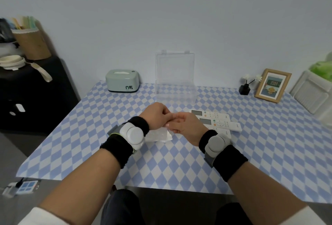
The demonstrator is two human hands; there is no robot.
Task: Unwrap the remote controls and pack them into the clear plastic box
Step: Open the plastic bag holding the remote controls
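Plain pale wall (161,9); checkered table (269,153); black cabinet (36,95) left.

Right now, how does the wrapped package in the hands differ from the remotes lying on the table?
The wrapped package is gripped by the left hand and the right hand; the remotes lie flat on the table, to the right of both hands. The wrapped package is covered in whitish film with no buttons showing; the remotes show grey screens and coloured buttons. Both are white and long.
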